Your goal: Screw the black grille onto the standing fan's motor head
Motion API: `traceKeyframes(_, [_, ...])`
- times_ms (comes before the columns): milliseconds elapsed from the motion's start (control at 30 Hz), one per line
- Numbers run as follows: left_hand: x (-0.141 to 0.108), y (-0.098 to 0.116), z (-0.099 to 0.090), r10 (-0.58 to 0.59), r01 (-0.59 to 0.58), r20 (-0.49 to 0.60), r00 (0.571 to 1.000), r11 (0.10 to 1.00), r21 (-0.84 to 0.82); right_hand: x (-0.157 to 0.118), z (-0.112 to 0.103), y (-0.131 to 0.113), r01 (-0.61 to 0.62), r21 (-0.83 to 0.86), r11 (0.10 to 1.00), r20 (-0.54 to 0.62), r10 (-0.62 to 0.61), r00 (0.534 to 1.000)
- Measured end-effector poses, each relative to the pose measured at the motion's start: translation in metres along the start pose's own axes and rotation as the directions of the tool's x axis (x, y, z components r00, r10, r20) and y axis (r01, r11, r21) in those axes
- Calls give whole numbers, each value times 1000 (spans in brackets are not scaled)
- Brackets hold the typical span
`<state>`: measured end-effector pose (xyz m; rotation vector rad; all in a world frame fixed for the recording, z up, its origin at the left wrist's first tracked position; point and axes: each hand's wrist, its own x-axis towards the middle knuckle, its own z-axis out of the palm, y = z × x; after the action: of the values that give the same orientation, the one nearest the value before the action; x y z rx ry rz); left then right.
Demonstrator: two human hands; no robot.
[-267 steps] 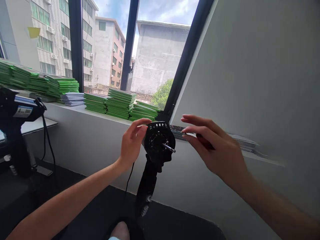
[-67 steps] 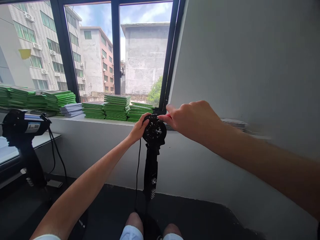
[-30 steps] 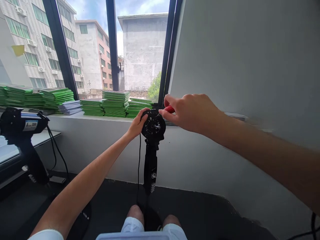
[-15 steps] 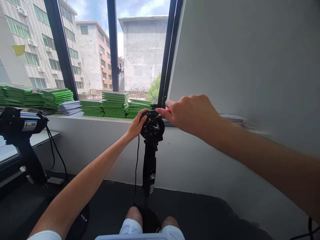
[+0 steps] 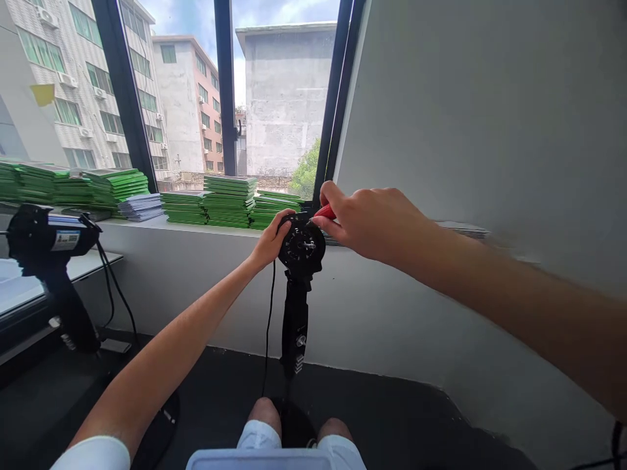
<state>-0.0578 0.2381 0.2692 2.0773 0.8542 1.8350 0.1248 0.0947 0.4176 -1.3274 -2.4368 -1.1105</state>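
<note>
In front of me stands a black pedestal fan with its round motor face (image 5: 296,253) bare, a metal shaft sticking out of the middle. My left hand (image 5: 270,239) grips the upper left rim of that face, thumb in front. Between the thumb and fingers of my right hand (image 5: 360,215) is a red-handled screwdriver (image 5: 325,212), its metal tip at the face's upper right part. Whether the tip sits in a screw is too small to tell. Below runs the fan's black column (image 5: 294,320), with a knob and buttons.
A second black fan (image 5: 59,261) without a grille stands at left beside a table, cables hanging from it. Stacks of green booklets (image 5: 230,202) line the window sill. A grey wall (image 5: 465,130) rises on the right. On my lap lies a pale tray-like edge (image 5: 259,459).
My right hand's fingers have shifted on the screwdriver, the index finger now higher, so more of the red handle shows. My left hand keeps its hold on the fan. The view has moved slightly.
</note>
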Motion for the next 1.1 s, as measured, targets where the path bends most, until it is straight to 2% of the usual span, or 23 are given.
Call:
traceKeyframes(67, [0, 0, 0, -6, 5, -7, 1000, 1000, -5, 1, 0, 1, -53, -82, 995, -30, 51, 998])
traceKeyframes(200, [1, 2, -1, 7, -7, 6, 1000, 1000, 0, 2, -1, 0, -5, 25, 1000, 4, 5, 1000])
traceKeyframes(333, [2, 4, -2, 8, -8, 1, 1000, 1000, 13, 3, -3, 2, -65, -104, 992, -12, 64, 998])
traceKeyframes(500, [2, 3, -1, -2, 2, 6, 1000, 1000, 3, 4, -1, 4, -16, 98, 995, 22, 14, 1000])
traceKeyframes(633, [2, 2, -1, 10, -10, 0, 1000, 1000, -9, 4, -1, 1, -93, -35, 995, -12, 93, 996])
traceKeyframes(767, [3, 0, -2, 6, -6, 11, 1000, 1000, 4, 3, 0, 1, -18, 118, 993, 46, 13, 999])
traceKeyframes(900, [3, -1, -3, 15, -15, 4, 1000, 1000, 7, 3, 0, 2, -74, -4, 997, -9, 74, 997])
traceKeyframes(1033, [3, 1, -2, 25, -25, 5, 1000, 1000, 2, 4, -2, 3, 8, 120, 993, 42, -13, 999])
traceKeyframes(1100, [2, 2, -2, 27, -27, 2, 1000, 1000, -7, 4, -3, 3, 10, 92, 996, 60, -16, 998])
